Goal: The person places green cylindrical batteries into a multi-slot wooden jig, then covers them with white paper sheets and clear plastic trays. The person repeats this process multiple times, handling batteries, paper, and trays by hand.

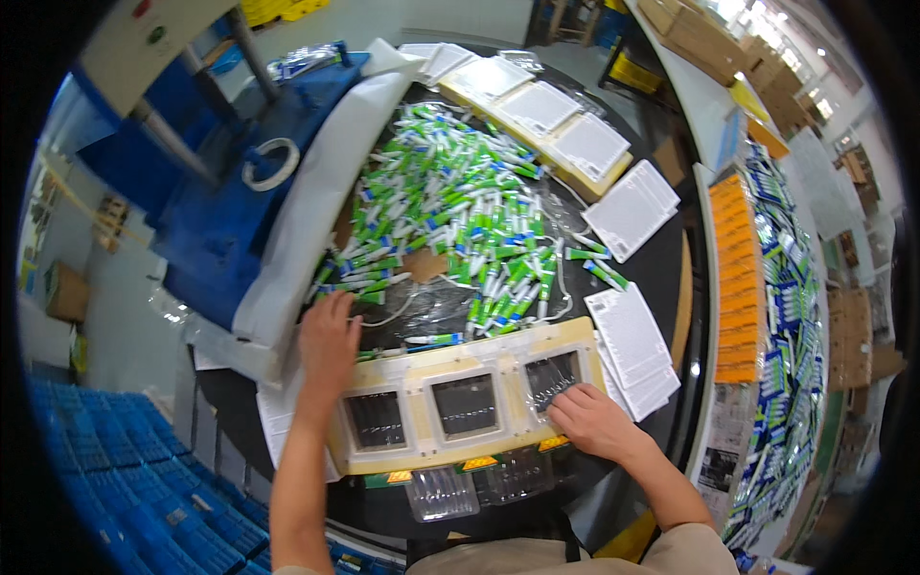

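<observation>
In front of me lies a cream frame fixture with three windows, each holding a clear plastic blister tray. My left hand is at the fixture's far left corner, touching the near edge of a large heap of green and white tubes with blue parts. Its thumb is apart from the fingers and nothing shows in it. My right hand rests at the lower right corner of the right window, fingers stretched over the tray there, with nothing visible held. A loose tube lies along the fixture's far edge.
White cards lie at the right, with more on another cream fixture at the back. A blue press machine stands at the left. Packed tubes fill a bench beyond the right edge. Clear blisters hang near my body.
</observation>
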Tool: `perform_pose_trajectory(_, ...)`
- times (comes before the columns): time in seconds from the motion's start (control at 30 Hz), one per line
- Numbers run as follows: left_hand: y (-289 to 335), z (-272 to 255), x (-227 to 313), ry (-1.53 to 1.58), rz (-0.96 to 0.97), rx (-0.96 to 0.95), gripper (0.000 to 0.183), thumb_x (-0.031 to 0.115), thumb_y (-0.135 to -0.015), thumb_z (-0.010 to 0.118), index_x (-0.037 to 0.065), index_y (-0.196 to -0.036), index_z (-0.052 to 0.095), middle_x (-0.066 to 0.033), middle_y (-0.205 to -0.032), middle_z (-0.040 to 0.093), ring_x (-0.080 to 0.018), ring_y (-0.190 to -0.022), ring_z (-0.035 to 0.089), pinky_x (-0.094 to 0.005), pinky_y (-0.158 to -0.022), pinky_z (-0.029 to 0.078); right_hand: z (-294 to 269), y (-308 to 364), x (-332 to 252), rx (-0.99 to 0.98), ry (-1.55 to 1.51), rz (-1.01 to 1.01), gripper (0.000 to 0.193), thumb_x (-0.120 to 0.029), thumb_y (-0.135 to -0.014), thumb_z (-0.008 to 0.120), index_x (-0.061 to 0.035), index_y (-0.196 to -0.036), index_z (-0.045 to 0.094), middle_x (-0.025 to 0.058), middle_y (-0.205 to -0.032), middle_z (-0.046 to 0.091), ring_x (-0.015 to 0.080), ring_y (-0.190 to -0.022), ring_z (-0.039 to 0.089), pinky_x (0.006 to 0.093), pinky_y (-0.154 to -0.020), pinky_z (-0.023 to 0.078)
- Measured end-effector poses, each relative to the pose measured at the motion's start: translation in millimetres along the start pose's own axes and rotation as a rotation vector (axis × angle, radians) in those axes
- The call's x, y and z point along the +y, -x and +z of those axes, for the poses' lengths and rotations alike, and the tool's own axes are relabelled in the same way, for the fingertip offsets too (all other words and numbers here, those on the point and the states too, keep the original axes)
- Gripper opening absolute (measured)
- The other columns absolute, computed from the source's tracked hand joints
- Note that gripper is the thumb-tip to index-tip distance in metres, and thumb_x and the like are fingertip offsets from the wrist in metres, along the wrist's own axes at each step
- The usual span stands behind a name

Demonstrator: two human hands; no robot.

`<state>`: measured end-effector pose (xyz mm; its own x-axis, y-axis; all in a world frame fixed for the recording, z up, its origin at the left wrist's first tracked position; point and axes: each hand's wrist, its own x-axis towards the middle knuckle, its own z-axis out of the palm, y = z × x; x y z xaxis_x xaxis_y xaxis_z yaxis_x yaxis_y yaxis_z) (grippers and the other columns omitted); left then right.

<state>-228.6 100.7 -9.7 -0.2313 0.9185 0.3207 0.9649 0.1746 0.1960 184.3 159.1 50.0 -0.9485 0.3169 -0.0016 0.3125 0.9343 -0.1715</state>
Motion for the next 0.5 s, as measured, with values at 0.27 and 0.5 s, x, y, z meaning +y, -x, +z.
perform_pose_trajectory(0.27,-14,25,-30,-0.016,0.086,-0.044,0.022,0.015,-0.093,0.067,0.005,-0.112,0.067,-0.0115,-0.113,0.065,-0.0316,-0.104,0.062,-0.0439,-0.092,0.048,15,9,3,-0.031,0.009,0.071,0.017,-0.011,-0.080,0.065,-0.0073,-0.094,0.058,0.0070,-0.091,0.055,0.0253,-0.096,0.060,0.0384,-0.103,0.046)
perform_pose_trajectory(0.5,44,-32,10,0.353,-0.217,-0.006,0.021,0.010,-0.099,0.059,0.000,-0.116,0.064,-0.0185,-0.105,0.063,-0.0385,-0.099,0.061,-0.0448,-0.087,0.048,13,7,21,-0.119,-0.403,0.182,0.009,-0.011,-0.090,0.064,-0.0053,-0.097,0.063,0.0099,-0.099,0.061,0.0300,-0.099,0.061,0.0402,-0.095,0.048)
